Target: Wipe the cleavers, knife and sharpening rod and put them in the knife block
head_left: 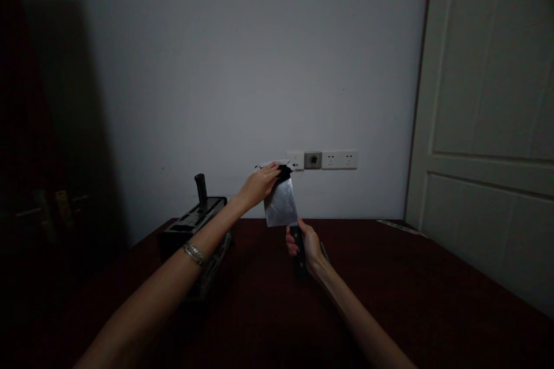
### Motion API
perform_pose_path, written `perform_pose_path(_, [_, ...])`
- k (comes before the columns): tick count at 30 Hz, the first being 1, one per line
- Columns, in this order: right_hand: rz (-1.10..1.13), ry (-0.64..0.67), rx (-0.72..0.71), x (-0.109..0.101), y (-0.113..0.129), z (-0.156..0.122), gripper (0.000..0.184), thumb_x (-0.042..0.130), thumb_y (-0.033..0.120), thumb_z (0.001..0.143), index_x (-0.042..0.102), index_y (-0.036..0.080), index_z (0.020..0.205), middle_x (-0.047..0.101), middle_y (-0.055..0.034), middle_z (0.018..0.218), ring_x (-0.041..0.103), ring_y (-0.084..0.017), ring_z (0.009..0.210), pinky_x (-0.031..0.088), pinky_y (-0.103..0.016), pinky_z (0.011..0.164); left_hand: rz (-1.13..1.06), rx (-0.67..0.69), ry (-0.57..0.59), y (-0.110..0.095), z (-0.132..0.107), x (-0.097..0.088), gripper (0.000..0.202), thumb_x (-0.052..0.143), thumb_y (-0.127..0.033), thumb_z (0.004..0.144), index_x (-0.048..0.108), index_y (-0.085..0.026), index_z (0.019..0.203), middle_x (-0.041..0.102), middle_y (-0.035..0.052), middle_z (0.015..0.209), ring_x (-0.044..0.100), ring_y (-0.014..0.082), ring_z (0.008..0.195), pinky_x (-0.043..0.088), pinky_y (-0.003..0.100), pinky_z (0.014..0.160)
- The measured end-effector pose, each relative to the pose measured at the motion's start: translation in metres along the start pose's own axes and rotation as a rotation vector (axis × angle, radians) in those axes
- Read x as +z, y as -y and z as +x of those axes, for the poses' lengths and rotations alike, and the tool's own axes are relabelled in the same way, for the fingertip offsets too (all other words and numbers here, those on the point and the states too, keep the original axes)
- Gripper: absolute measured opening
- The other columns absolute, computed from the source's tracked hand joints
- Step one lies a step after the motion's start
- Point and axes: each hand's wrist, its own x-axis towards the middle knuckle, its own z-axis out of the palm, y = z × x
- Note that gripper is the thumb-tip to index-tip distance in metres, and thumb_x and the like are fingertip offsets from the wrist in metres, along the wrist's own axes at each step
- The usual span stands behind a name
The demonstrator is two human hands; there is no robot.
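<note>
A cleaver (282, 205) with a broad steel blade and a black riveted handle is held up above the table, blade end upward. My right hand (308, 244) is wrapped around its handle. At the blade's upper end, my left hand (261, 184) presses a dark cloth (284, 172) against the metal, its fingers closed over the cloth. Part of the cloth is hidden behind the fingers, and something whitish shows just above them. A bracelet circles the left wrist.
Left of the hands stands a dark knife block (190, 222) with one black knife handle (200, 188) sticking up from it. The dark red table (381, 288) reaches a pale wall with sockets (340, 159). A thin pale strip (402, 228) lies near the panelled door (485, 127).
</note>
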Motion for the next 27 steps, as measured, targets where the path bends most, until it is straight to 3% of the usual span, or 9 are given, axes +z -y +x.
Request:
perform_pose_path(7, [0.002, 0.003, 0.009, -0.001, -0.002, 0.000, 0.044, 0.043, 0.052, 0.079, 0.051, 0.014, 0.059, 0.041, 0.0052, 0.039, 0.028, -0.003, 0.028, 0.020, -0.015, 0.030, -0.070, 0.035, 0.011, -0.015, -0.014, 0.006, 0.028, 0.045, -0.015, 0.084, 0.056, -0.013, 0.110, 0.056, 0.0125, 0.121, 0.045, 0.0195, 0.118, 0.043, 0.038, 0.097])
perform_pose_path(17, [-0.029, 0.002, -0.029, -0.005, -0.003, 0.002, 0.042, 0.053, 0.056, 0.067, 0.050, 0.015, 0.058, 0.041, 0.0061, 0.037, 0.027, -0.003, 0.027, 0.019, -0.016, 0.030, -0.093, 0.114, 0.075, -0.043, -0.055, 0.009, 0.031, 0.042, -0.013, 0.085, 0.053, -0.010, 0.114, 0.053, 0.0147, 0.124, 0.038, 0.0186, 0.123, 0.043, 0.037, 0.098])
perform_pose_path(27, [-0.036, -0.068, -0.176, -0.008, 0.015, -0.002, 0.021, 0.051, 0.039, 0.062, 0.043, 0.019, 0.061, 0.039, 0.0067, 0.038, 0.030, -0.005, 0.030, 0.023, -0.017, 0.030, -0.169, 0.191, 0.103, -0.072, -0.076, 0.010, 0.033, 0.040, -0.011, 0.085, 0.051, -0.007, 0.116, 0.050, 0.0171, 0.126, 0.033, 0.0175, 0.126, 0.040, 0.035, 0.100])
